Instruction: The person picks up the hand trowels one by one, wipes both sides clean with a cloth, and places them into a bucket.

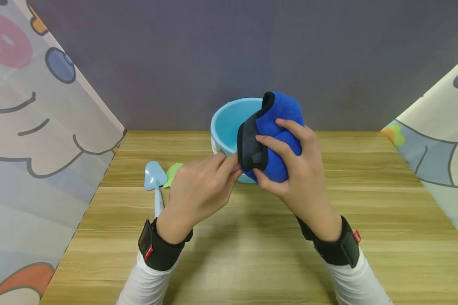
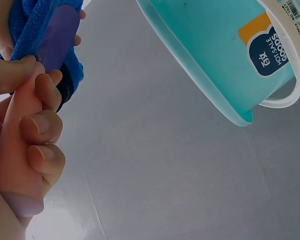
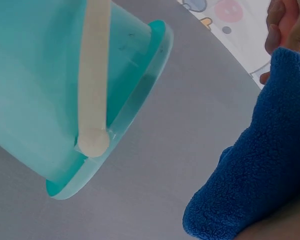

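Note:
My left hand [image 1: 204, 184] grips the pink handle of a toy shovel [image 2: 21, 145], fingers curled round it. The shovel's purple blade [image 2: 60, 35] is partly covered by a blue cleaning cloth [image 1: 288, 106] with black edging. My right hand [image 1: 303, 169] holds this cloth folded around the blade, fingers spread over its outside and thumb below. Both hands are raised over the table, close together, in front of a light blue bucket [image 1: 214, 125]. In the right wrist view, the fuzzy cloth [image 3: 260, 150] hides most of what it wraps.
The bucket, with a white handle [image 3: 94, 75], stands at the table's back edge by a grey wall [image 1: 168, 63]. A light blue toy shovel [image 1: 155, 176] and a green piece [image 1: 171, 173], partly behind my left hand, lie on the wooden table [image 1: 110, 237].

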`<state>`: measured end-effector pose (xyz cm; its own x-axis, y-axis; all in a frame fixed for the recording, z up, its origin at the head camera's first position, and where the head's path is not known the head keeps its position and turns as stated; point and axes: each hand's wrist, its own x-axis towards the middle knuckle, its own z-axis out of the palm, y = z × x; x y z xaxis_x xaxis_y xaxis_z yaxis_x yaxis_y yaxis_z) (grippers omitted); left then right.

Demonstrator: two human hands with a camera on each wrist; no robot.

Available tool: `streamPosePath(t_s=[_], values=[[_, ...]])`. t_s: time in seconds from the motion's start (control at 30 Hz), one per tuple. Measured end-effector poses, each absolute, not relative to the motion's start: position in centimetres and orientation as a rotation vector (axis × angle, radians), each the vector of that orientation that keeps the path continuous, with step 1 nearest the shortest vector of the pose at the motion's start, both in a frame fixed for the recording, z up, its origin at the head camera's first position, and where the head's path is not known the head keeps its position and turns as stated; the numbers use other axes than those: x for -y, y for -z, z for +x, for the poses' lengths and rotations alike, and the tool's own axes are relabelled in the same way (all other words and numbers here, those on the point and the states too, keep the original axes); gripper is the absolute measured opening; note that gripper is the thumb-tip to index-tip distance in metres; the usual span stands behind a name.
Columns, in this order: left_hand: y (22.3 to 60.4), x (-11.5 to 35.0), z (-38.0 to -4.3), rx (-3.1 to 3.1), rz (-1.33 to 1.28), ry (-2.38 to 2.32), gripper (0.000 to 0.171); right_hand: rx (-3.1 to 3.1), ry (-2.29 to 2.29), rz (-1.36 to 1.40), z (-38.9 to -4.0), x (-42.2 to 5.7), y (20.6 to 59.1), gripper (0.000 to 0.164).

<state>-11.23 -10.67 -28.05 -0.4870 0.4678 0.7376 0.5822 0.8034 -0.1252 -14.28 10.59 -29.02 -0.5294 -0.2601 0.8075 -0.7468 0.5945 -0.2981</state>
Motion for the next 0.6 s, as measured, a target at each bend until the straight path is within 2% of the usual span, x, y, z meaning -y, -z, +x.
streamPosePath(t_s=[0.33,0.6], values=[[27.95,10.41,-11.02,2.146,-0.798,0.176,0.032,2.097,-0.957,0.733,-13.99,-11.21,28.79,0.057],[27.97,10.51,-11.11,2.129,-0.793,0.165,0.032,2.116,-0.950,0.715,-14.28,-11.52,28.61,0.055]])
